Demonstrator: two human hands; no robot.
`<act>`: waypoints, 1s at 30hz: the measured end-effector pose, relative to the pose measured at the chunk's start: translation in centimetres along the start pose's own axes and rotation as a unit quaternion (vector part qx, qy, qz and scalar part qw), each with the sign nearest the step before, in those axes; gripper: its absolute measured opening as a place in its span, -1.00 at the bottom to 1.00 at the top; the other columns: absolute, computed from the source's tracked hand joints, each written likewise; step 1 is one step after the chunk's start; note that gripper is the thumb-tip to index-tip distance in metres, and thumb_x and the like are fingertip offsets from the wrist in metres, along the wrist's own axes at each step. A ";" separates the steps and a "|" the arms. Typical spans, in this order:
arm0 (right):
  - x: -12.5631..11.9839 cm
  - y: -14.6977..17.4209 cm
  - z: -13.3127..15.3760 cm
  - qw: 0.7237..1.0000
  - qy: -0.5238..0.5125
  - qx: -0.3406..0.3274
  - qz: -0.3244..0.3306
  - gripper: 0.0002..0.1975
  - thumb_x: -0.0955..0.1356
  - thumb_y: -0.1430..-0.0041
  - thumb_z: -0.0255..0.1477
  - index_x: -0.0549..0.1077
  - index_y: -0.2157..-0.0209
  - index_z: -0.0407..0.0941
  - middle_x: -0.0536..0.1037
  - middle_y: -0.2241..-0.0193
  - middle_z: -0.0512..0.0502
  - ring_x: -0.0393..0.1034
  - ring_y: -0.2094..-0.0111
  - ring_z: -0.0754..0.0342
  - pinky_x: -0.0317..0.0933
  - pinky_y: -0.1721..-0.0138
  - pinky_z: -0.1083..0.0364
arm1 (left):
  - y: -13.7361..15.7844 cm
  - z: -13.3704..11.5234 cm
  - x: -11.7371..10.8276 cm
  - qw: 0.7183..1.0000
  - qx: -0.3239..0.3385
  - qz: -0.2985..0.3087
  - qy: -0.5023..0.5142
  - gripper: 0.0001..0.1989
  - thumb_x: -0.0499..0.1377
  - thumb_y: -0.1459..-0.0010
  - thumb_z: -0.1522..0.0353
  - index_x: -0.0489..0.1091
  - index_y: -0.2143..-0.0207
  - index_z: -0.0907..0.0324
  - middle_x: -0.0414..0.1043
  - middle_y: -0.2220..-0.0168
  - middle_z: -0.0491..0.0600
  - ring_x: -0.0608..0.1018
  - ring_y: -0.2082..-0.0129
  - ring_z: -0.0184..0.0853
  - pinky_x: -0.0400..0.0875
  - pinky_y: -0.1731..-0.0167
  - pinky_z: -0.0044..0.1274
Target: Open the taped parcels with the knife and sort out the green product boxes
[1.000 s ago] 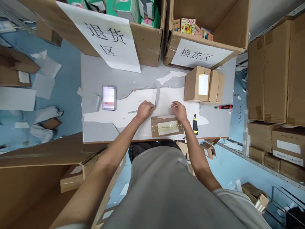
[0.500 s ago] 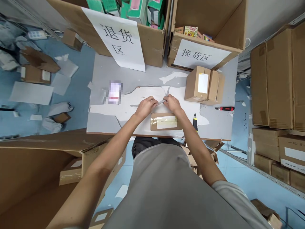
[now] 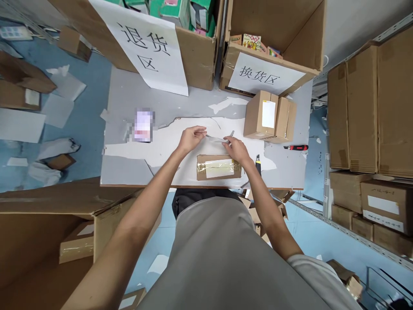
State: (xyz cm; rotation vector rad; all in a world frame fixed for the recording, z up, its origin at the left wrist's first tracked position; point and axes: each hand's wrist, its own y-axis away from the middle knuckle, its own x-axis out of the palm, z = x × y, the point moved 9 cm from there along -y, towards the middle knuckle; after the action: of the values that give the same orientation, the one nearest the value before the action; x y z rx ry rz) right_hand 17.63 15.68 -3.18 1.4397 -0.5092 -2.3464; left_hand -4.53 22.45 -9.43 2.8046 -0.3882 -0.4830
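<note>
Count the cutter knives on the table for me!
2: a yellow-black knife right of the taped box, and a red-black knife near the right edge of the table. Others might be hidden.

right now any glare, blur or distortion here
Head view throughout: shiny tape on the small parcel catches light; a pixelated patch hides detail left of the left hand; the pale strip in the right hand looks faint; near forearms seem stretched; little blur.

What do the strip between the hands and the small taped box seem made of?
Strip: thin, greyish; paper or plastic film, too small to tell.
Box: matte brown, likely cardboard. Tape: shiny highlights suggest glossy, see-through plastic. Label: flat white, probably paper.
</note>
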 end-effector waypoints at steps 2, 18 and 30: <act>0.0 -0.6 -0.2 0.999 0.026 0.021 0.007 -0.59 0.30 -0.67 -0.33 0.55 -0.38 -0.07 0.72 -0.24 -0.26 0.61 -0.25 -0.21 0.43 -0.25 -0.07 | -1.7 -0.3 -0.1 0.993 0.014 -0.006 -0.119 -0.65 0.28 -0.39 0.30 0.70 -0.14 0.18 0.76 -0.10 0.14 0.75 -0.08 -0.03 0.58 -0.29 -0.21; 0.4 -2.7 -2.3 0.988 0.060 0.126 0.061 -0.55 0.29 -0.67 -0.35 0.50 -0.44 -0.07 0.66 -0.31 -0.30 0.59 -0.31 -0.26 0.45 -0.29 -0.14 | -14.7 2.6 6.5 0.920 0.069 0.092 -0.374 -0.58 0.05 -0.39 0.57 0.68 -0.04 0.30 0.62 -0.07 0.39 0.53 -0.25 0.19 0.39 -0.30 -0.02; 0.6 -4.3 -0.9 0.991 0.058 0.091 0.078 -0.53 0.28 -0.66 -0.36 0.51 -0.45 -0.11 0.65 -0.33 -0.35 0.59 -0.28 -0.31 0.45 -0.29 -0.18 | -8.0 6.8 -1.9 0.920 -0.003 0.080 -0.383 -0.64 0.05 -0.46 0.42 0.65 -0.02 0.25 0.59 -0.16 0.39 0.53 -0.28 0.21 0.51 -0.25 -0.08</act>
State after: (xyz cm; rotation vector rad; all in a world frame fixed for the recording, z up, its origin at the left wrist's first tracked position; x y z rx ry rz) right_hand 17.81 19.05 -6.02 1.5442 -0.7912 -2.1265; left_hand -6.95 29.02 -17.55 2.4284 -0.7491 -1.5276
